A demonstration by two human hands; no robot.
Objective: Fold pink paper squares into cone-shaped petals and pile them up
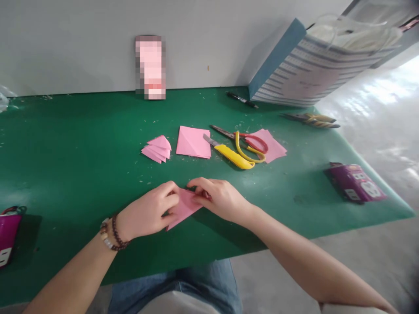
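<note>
Head view: pink paper (pixel 186 206) held in both hands, low on green surface (pixel 81 174).
Right hand (pixel 220 197) pinching upper edge; left hand (pixel 149 211) grip over left side, fingertips on paper.

I can read no text. The print on the striped bag (pixel 304 72) at my desk's (pixel 81 152) far right corner is too blurred, like the white marks on the purple pack (pixel 356 182) near the right edge.
</note>
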